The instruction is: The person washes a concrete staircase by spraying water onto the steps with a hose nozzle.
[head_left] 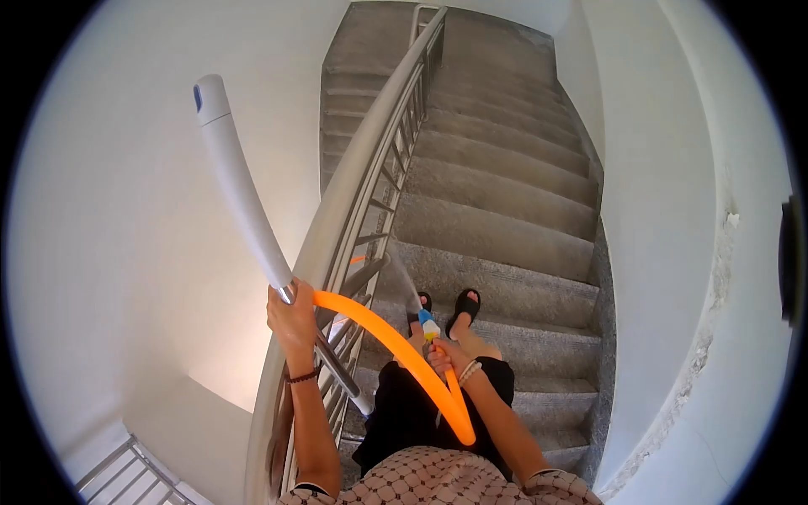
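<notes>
My left hand [292,318] is closed around the metal pole just below a long white handle [244,202], out over the railing. The orange hose [396,349] passes beside this hand and loops down to my right. My right hand [446,357] grips the hose's end by a blue, white and yellow nozzle [429,324]. A thin spray of water leaves the nozzle toward the foot of the railing. The pole's lower end [341,374] slants down beside the railing, and what it ends in is hidden.
Grey concrete stairs [497,219] run ahead and under my feet, which are in black sandals [464,311]. A metal railing [370,143] lies along the left, with another flight beyond it. White walls [665,210] enclose both sides. More railing [135,471] shows at lower left.
</notes>
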Tool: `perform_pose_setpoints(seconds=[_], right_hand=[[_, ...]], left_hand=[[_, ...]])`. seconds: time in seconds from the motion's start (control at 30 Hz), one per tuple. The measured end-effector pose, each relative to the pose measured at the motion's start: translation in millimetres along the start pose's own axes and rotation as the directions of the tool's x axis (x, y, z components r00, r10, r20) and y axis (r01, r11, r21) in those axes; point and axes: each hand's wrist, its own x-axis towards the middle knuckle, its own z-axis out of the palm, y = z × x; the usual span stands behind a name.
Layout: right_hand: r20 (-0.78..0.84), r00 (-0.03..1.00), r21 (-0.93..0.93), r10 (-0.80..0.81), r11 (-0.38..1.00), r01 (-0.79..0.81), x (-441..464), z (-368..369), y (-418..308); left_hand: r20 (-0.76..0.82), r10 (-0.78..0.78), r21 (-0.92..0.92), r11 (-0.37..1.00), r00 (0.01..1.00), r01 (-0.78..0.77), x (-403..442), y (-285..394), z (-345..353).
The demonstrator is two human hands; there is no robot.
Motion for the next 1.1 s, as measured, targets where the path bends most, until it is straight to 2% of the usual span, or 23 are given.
perform_pose_setpoints(seconds=[0.1, 0.2, 0.33, 0.4, 0.47, 0.5, 0.53, 0.57, 0.63, 0.67, 0.7, 0.73, 0.77, 0.8, 0.87, 0.9, 0.93, 0.97, 1.0, 1.03, 1.1], right_hand=[[-0.101, 0.994, -0.127, -0.037, 0.992, 0.024, 17.3, 5.3, -38.7], [-0.106, 0.994, -0.224, -0.008, 0.974, -0.016, 38.9, 7.9, -75.7], [-0.129, 0.988, -0.232, 0.079, 0.967, -0.108, 79.5, 7.6, -124.9], [-0.119, 0.982, -0.199, 0.149, 0.965, -0.171, 105.3, 11.5, -151.4], [-0.126, 0.973, -0.168, 0.195, 0.962, -0.215, 118.4, 18.3, -167.0], [-0.179, 0.981, -0.313, 0.072, 0.941, -0.127, 113.9, 25.9, -176.2], [-0.189, 0.979, -0.479, -0.074, 0.877, -0.026, 116.3, 35.5, -196.2], [-0.171, 0.949, -0.682, -0.266, 0.727, 0.081, 121.9, 29.4, -243.8], [-0.200, 0.841, -0.764, -0.503, 0.618, 0.188, 52.7, 56.6, -291.1], [-0.217, 0.785, -0.693, -0.580, 0.658, 0.295, 7.1, 119.6, -311.9], [-0.223, 0.786, -0.706, -0.576, 0.652, 0.278, 1.3, 123.2, -318.0], [-0.210, 0.852, -0.625, -0.479, 0.736, 0.260, 5.6, 120.7, -322.2], [-0.181, 0.905, -0.533, -0.384, 0.812, 0.238, 14.4, 116.5, -327.5], [-0.178, 0.905, -0.539, -0.386, 0.808, 0.238, 30.6, 115.2, -325.3], [-0.211, 0.954, -0.503, -0.211, 0.861, 0.079, 86.9, 106.5, -339.4], [-0.217, 0.972, -0.398, -0.093, 0.918, -0.001, 107.6, 80.4, -328.9], [-0.183, 0.983, -0.306, 0.002, 0.950, -0.059, 134.8, 65.7, -316.5], [-0.266, 0.962, -0.360, 0.063, 0.919, -0.160, 153.2, 66.9, -306.2], [-0.361, 0.926, -0.401, 0.109, 0.878, -0.260, 174.2, 63.7, -301.9], [-0.427, 0.893, -0.419, 0.144, 0.843, -0.337, 187.1, 72.7, -308.6], [-0.450, 0.885, -0.399, 0.121, 0.859, -0.320, 209.8, 75.9, -333.7]], left_hand=[[-0.021, -0.013, -0.042, 0.999, 1.000, 0.012, -2.5, 3.4, 0.6], [-0.055, -0.014, -0.103, 0.995, 0.998, 0.008, -0.8, 1.4, 3.8], [-0.061, -0.028, -0.149, 0.989, 0.998, 0.018, -0.2, -11.2, 6.1], [-0.080, -0.109, -0.393, 0.917, 0.991, 0.069, -1.7, -9.9, 14.5], [-0.109, 0.122, -0.390, 0.908, 0.987, -0.155, 4.0, -10.0, 21.8], [-0.074, 0.116, -0.358, 0.924, 0.990, -0.135, 0.8, -12.8, 11.6], [-0.049, 0.153, -0.217, 0.963, 0.987, -0.160, -0.9, -20.5, 1.2], [-0.025, 0.191, -0.108, 0.975, 0.981, -0.193, 9.5, -33.6, 7.8], [-0.003, 0.146, -0.157, 0.977, 0.989, -0.144, 4.6, -50.4, -6.0], [-0.031, 0.119, -0.248, 0.961, 0.992, -0.123, 4.5, -46.9, -1.8], [-0.059, 0.091, -0.337, 0.935, 0.994, -0.106, 4.0, -43.0, 1.7], [-0.032, 0.288, -0.115, 0.950, 0.957, -0.290, 5.6, -31.2, 2.5], [0.002, 0.381, -0.004, 0.924, 0.924, -0.381, 13.1, -27.6, 4.3], [0.036, 0.471, 0.101, 0.876, 0.882, -0.472, 20.3, -24.4, 6.2], [0.005, 0.376, 0.073, 0.924, 0.926, -0.376, 39.7, -22.6, 28.2], [-0.061, 0.086, -0.079, 0.993, 0.994, -0.091, 33.0, 0.1, 31.5], [-0.072, 0.094, -0.055, 0.994, 0.993, -0.098, 35.5, 0.9, 38.3], [-0.083, 0.102, -0.031, 0.994, 0.991, -0.105, 38.3, 1.7, 45.3], [0.003, 0.371, 0.178, 0.914, 0.929, -0.365, 57.7, -5.9, 61.5], [-0.092, 0.276, 0.045, 0.961, 0.957, -0.273, 75.4, 29.7, 86.4], [-0.054, 0.263, 0.026, 0.965, 0.963, -0.262, 112.4, 51.9, 121.2]])
